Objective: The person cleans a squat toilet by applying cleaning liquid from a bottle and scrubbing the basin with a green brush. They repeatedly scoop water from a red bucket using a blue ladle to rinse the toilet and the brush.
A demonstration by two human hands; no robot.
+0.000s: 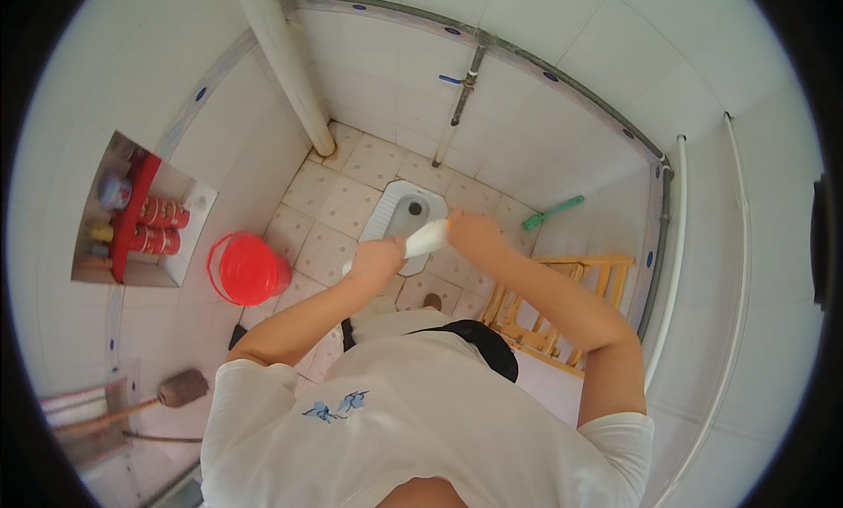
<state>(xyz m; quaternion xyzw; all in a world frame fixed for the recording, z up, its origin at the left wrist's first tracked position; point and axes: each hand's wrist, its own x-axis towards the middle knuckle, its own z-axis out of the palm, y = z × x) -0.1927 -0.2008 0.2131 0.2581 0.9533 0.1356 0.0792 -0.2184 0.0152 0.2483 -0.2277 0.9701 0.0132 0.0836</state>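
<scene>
In front of my body, above the squat toilet (386, 211), both hands grip a long white object (428, 238). It is slim, smooth and tilted, its upper right end higher in the picture; a small orange spot shows by the right fingers. Whether it is a bottle or a wrapped cloth I cannot make out. My left hand (379, 260) is closed round its lower left part, and a pale tip sticks out beyond the fist. My right hand (471, 234) is closed at the other end. The toilet is white with ribbed foot rests and a dark drain hole, partly hidden by the hands.
A red bucket (250, 269) stands at the left wall, below a niche with red tins (162, 212). At the right are a green brush (553, 212) and a folded wooden rack (606, 280). A pipe with a blue-handled valve (468, 82) runs down the far wall.
</scene>
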